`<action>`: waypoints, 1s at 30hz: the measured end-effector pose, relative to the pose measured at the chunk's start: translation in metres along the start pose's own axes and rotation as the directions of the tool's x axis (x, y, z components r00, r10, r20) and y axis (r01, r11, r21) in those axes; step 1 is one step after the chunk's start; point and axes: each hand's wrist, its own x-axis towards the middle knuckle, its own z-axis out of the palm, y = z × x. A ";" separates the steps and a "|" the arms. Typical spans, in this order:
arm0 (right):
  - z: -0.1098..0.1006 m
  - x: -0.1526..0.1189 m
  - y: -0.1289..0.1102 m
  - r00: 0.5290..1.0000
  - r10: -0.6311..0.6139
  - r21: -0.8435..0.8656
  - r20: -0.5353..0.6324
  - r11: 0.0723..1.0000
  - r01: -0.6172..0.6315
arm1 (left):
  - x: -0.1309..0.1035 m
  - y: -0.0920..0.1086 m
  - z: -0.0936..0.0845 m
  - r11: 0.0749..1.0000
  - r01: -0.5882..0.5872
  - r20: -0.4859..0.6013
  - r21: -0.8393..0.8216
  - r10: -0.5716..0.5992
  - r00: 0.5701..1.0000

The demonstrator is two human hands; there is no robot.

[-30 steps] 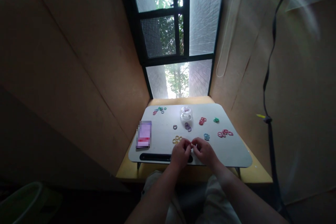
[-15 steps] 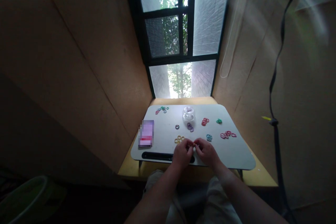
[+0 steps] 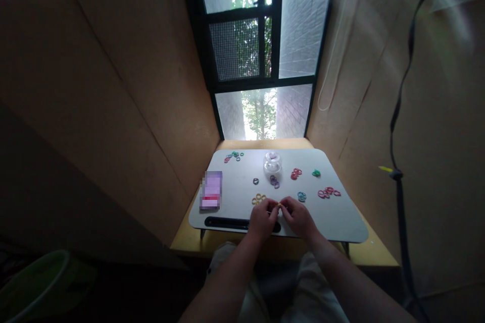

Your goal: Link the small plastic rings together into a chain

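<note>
Near the front of the white lap table [image 3: 231,202], my left hand [image 3: 263,218] and my right hand [image 3: 297,216] meet with fingertips pinched together. Between them is a small yellow band [image 3: 279,205], mostly hidden by the fingers. Several yellow bands [image 3: 259,199] lie just beyond my left hand. A cluster of blue bands [image 3: 301,196] rests close past my right hand. Purple bands [image 3: 275,181] lie farther back, in front of a clear round jar [image 3: 272,163].
Red bands [image 3: 296,174], green bands [image 3: 316,173] and pinkish-red bands [image 3: 329,193] lie to the right. A mixed group of bands [image 3: 234,155] sits at the back left. On the left is a blurred-out phone-like rectangle [image 3: 211,190]. A black slot [image 3: 227,222] runs along the front edge.
Both hands stay at the same spot, with only slight finger movement around the yellow band. The view has shifted very slightly; the band groups lie as before.
</note>
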 end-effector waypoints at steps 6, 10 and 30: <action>-0.001 0.000 -0.002 1.000 0.007 -0.004 0.005 1.000 -0.007 | 0.000 -0.002 0.001 1.000 -0.002 -0.019 0.008 0.002 1.000; 0.001 0.000 0.001 1.000 0.008 0.001 -0.003 1.000 -0.008 | -0.001 -0.003 0.002 1.000 -0.002 -0.029 0.004 0.002 1.000; 0.000 0.000 0.001 1.000 -0.005 0.008 -0.020 1.000 0.005 | 0.000 -0.006 0.002 1.000 0.013 -0.039 -0.018 -0.014 0.999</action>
